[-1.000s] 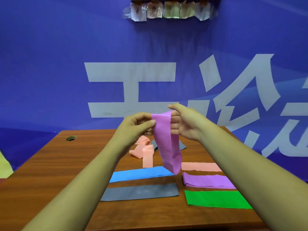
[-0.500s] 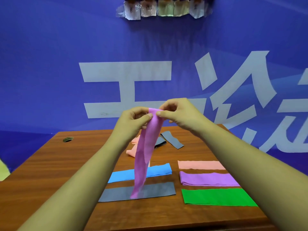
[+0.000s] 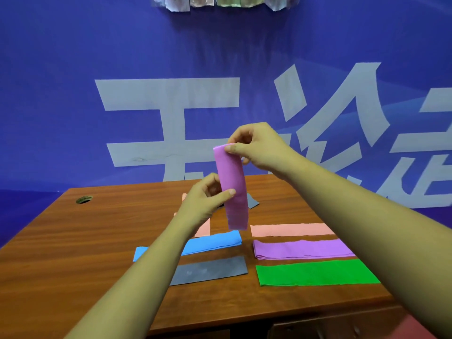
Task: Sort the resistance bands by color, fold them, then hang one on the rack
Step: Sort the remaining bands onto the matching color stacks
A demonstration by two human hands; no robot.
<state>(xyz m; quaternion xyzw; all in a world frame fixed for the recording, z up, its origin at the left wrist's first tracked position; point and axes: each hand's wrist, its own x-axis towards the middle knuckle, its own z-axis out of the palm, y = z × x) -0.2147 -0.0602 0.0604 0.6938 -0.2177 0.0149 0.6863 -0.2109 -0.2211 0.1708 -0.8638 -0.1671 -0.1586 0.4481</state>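
Note:
A purple band [image 3: 232, 187] hangs folded above the wooden table [image 3: 73, 241]. My right hand [image 3: 256, 148] pinches its top fold. My left hand [image 3: 205, 201] pinches it lower down, at mid-length on the left edge. Flat on the table lie folded bands: a pink band [image 3: 291, 229], a purple stack [image 3: 300, 249] and a green band [image 3: 315, 274] in the right column, a blue band [image 3: 212, 242] and a grey band [image 3: 210, 269] to their left. Loose pink [image 3: 204, 228] and grey [image 3: 253, 203] bands lie behind my left hand, partly hidden.
A blue wall banner with large white characters stands behind the table. Small packets hang in a row at the top edge [image 3: 220, 2]. A round cable hole [image 3: 84, 199] sits at the table's far left corner.
The purple band went from a long hanging strip to a shorter folded one. My left hand slid down from the top to mid-length, and my right hand rose with the top.

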